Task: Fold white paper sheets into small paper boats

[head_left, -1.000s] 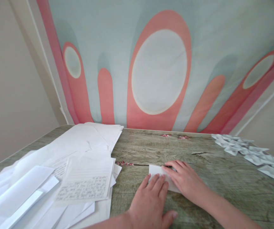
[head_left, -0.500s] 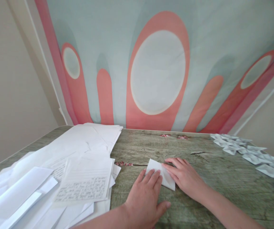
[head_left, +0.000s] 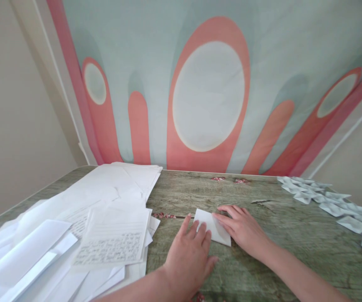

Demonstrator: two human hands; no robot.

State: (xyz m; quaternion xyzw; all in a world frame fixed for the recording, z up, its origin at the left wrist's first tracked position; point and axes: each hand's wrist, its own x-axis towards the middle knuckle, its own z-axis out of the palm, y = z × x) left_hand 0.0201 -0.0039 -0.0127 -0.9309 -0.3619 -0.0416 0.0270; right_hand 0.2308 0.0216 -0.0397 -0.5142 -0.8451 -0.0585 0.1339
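Observation:
A small folded sheet of white paper [head_left: 217, 230] lies flat on the wooden-patterned table [head_left: 196, 191], between my two hands. My left hand [head_left: 190, 256] is over its left side, fingers stretched and a little spread, with the fingertips at the paper's edge. From the right, my right hand [head_left: 243, 230] rests its extended fingers on the paper's right edge. Neither hand grips the paper; both lie flat. The paper's lower left part is hidden under my left fingers.
At the left lies a spread pile of white papers [head_left: 105, 180], with a handwritten sheet [head_left: 111, 239] on top and folded strips [head_left: 26, 251] in front. Several folded paper shapes [head_left: 353, 224] stand in rows along the right. A patterned panel [head_left: 158, 63] rises behind the table.
My left hand has shifted slightly left, its fingers spreading and uncovering more of the folded paper. My right hand has stayed nearly in place.

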